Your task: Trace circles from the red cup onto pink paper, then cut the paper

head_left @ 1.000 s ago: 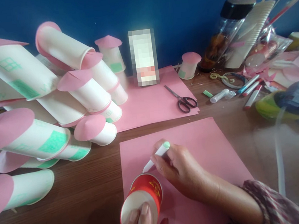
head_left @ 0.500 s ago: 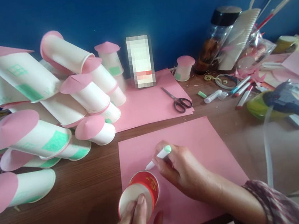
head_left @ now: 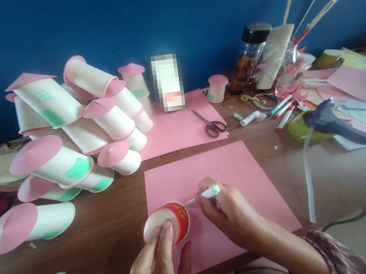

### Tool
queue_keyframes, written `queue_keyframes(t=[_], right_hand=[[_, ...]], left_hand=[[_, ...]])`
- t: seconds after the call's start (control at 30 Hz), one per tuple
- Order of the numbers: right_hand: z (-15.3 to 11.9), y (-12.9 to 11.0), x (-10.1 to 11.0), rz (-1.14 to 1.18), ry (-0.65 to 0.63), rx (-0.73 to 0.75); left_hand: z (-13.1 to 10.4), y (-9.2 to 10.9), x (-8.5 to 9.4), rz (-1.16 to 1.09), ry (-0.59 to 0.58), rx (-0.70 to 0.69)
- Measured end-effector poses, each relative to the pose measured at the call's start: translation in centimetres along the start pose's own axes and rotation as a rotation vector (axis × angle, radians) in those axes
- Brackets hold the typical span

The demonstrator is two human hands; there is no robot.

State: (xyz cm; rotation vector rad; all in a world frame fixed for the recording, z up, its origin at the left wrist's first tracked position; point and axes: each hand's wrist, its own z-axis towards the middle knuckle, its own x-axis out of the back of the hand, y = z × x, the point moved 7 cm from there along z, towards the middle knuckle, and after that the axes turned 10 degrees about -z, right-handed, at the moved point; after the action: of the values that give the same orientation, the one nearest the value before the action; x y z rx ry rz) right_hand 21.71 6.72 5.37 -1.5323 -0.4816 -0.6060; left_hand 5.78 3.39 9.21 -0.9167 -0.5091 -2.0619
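Note:
My left hand presses a red paper cup with its fingertips on the pale base; the cup's rim rests on a pink sheet. In my right hand is a white marker with a green end, its tip at the right edge of the cup's rim. Black-handled scissors lie on a second pink sheet farther back.
White cups with pink cone tops are piled at left. A small capped cup, a dark-lidded jar, markers and a glue gun with its cord are at right. A phone-like blurred object stands behind.
The marker tip has moved right and round the cup's rim, along with my right hand. The camera view has shifted, so the piled cups appear farther right.

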Motion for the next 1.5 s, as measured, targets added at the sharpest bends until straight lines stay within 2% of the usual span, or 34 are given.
queue_keyframes(t=[0.3,0.47,0.83,1.5], right_hand=[[-1.6,0.4,0.5,0.038,0.029,-0.028],[-0.8,0.1,1.3,0.067,0.109,-0.068],[1.6,-0.5,0.0,0.05,0.075,-0.017],[2.1,-0.3,-0.7,0.096,0.052,0.008]], left_hand=[[-0.3,-0.2,-0.1,-0.031,-0.053,0.002],[-0.2,-0.2,-0.2,-0.059,-0.054,-0.009],[-0.3,-0.1,-0.2,-0.009,-0.033,-0.057],[-0.4,-0.1,-0.3,-0.01,-0.033,-0.021]])
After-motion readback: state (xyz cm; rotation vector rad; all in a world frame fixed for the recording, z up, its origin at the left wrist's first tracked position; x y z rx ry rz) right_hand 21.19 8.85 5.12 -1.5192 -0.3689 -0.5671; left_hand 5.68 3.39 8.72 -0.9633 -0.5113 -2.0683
